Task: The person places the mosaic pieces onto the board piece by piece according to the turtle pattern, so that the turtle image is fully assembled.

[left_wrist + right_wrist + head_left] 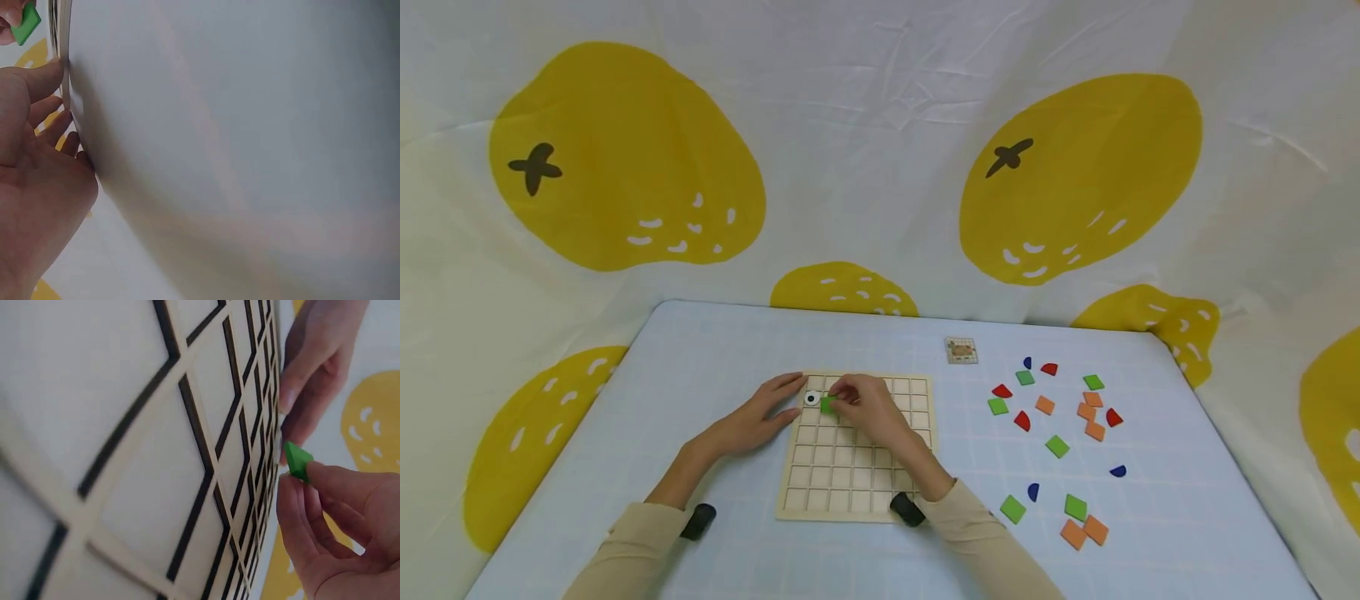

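A square wooden grid board (842,505) lies on the table. My right hand (871,408) is over its upper left part, pinching a green square tile (827,405) between thumb and fingers. The right wrist view shows this tile (299,461) at the fingertips, close over the grid. Just left of it, a white piece with a black-dotted eye (812,398) sits in a cell near the board's upper left corner. My left hand (752,425) rests at the board's left edge, fingers extended and thumb (47,80) against the side.
Right of the board lie scattered green squares (1057,447), orange squares (1073,534), red quarter-round pieces (1022,421) and blue half-round pieces (1033,492). A small picture card (962,351) lies behind them near the table's far edge. A lemon-print cloth (865,167) hangs behind the table.
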Tool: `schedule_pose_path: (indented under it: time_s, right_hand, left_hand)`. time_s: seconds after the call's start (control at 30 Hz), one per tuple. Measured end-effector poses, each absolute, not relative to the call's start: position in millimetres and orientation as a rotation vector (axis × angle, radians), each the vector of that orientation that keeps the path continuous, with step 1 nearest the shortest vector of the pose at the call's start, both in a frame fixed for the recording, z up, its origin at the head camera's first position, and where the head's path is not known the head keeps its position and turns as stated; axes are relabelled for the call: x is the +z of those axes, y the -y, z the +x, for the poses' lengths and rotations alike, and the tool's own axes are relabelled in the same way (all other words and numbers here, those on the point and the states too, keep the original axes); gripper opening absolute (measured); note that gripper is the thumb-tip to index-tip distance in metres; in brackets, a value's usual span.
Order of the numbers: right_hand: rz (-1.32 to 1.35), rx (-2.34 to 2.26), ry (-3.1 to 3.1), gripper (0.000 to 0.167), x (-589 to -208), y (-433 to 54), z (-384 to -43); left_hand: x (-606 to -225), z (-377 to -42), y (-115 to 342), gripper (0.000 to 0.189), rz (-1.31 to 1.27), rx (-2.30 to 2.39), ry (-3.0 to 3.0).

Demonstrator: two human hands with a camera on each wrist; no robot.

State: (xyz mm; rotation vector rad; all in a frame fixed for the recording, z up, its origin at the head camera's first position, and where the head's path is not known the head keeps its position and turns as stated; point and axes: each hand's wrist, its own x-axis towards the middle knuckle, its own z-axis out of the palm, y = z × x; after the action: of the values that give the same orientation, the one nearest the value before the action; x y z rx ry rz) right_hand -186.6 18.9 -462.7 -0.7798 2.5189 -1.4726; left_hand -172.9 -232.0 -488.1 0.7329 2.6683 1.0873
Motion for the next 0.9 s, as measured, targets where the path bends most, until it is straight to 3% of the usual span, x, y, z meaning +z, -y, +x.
schedule_pose_path:
  time_s: [0.9]
  right_hand:
    - [-0.769, -1.316, -2.609, 0.006, -470, 13, -180]
  left_hand:
    - [-487, -172, 232, 0.058, 0.75, 1.108, -2.643]
